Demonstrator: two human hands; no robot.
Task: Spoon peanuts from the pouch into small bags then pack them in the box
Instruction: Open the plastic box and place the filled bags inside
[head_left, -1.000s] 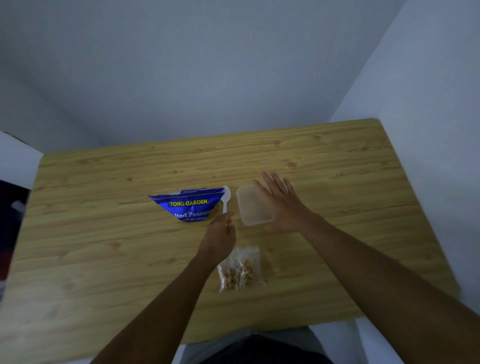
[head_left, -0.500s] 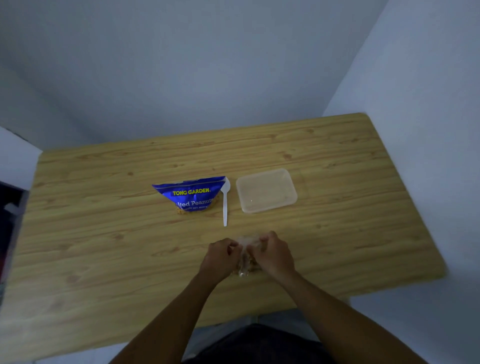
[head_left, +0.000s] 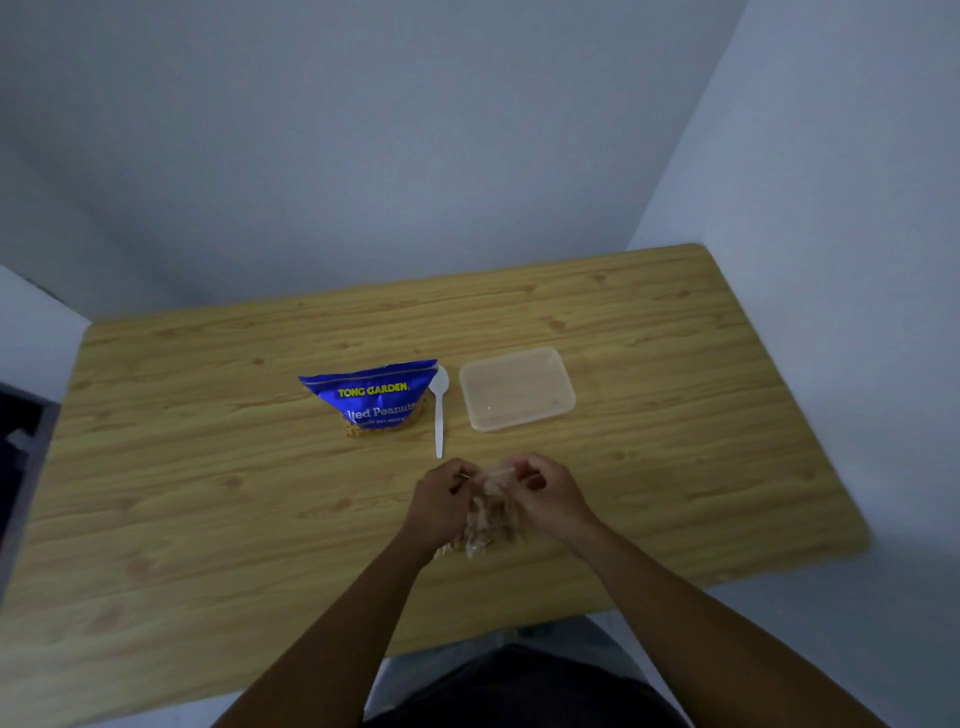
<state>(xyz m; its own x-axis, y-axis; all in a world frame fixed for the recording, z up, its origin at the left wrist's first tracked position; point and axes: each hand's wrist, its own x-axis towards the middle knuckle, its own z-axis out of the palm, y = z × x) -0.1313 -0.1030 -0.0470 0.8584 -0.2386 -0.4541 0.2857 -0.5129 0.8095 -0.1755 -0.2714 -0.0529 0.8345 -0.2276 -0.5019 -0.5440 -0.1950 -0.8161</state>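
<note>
A small clear bag of peanuts (head_left: 488, 519) hangs between my hands near the table's front middle. My left hand (head_left: 439, 506) pinches its top left corner and my right hand (head_left: 545, 493) pinches the top right, stretching the bag's mouth between them. A blue peanut pouch (head_left: 374, 397) lies flat behind my hands, to the left. Beside it, a white plastic spoon (head_left: 439, 410) lies with its bowl away from me. To the right of the spoon sits a clear plastic box (head_left: 517, 388), open and with nothing visible inside.
The wooden table (head_left: 208, 493) fills the view, with walls behind it and along its right edge. A dark object (head_left: 21, 431) stands beyond the table's left edge.
My right hand left the box and my left hand left the spoon. Both came back to the small bag, took hold of it and lifted its top.
</note>
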